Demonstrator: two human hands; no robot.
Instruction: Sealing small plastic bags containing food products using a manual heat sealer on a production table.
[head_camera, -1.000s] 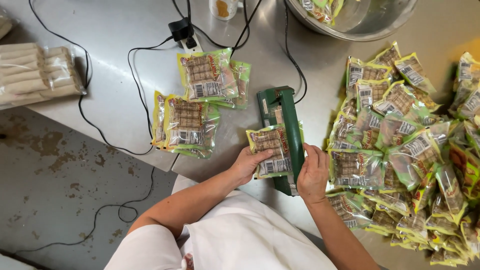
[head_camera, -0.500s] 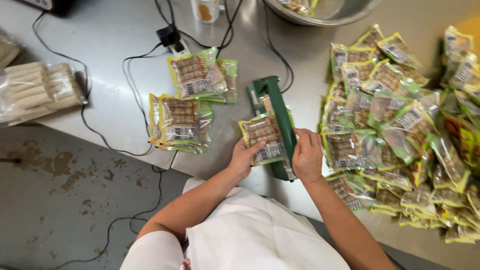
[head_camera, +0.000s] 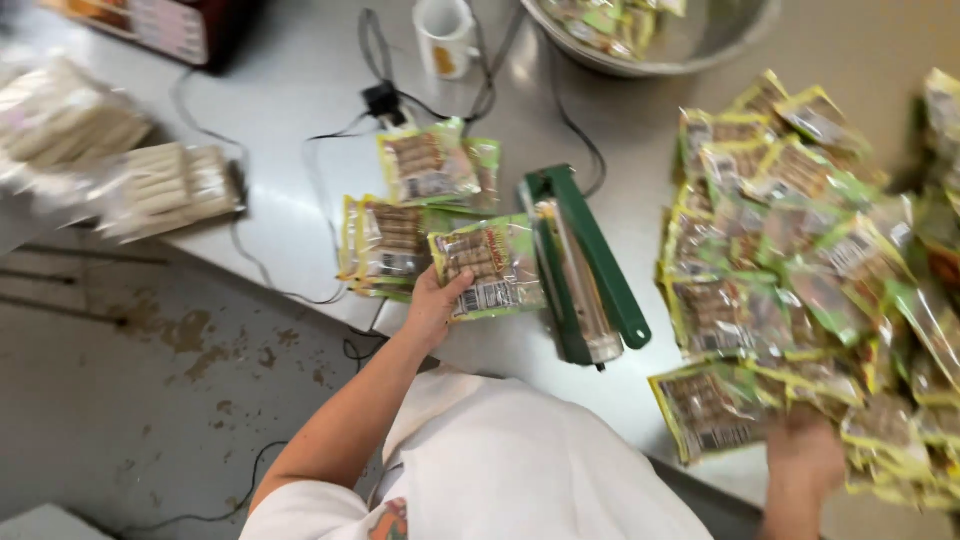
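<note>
Left hand (head_camera: 432, 303) fingers curled, gripping; right hand (head_camera: 803, 455) blurred, low.

We are looking at a steel table (head_camera: 300, 110) that is carrying everything here. A green heat sealer (head_camera: 583, 270) is lying open near its front edge, and two small stacks of sealed snack packets (head_camera: 410, 205) are resting just to its left. A big heap of packets (head_camera: 810, 270) is covering the right side. A white mug (head_camera: 446, 36), a metal bowl (head_camera: 690, 40) and black cables (head_camera: 440, 100) are sitting further back (clear bags of pale rolls (head_camera: 120, 160) are lying at the left end).
</note>
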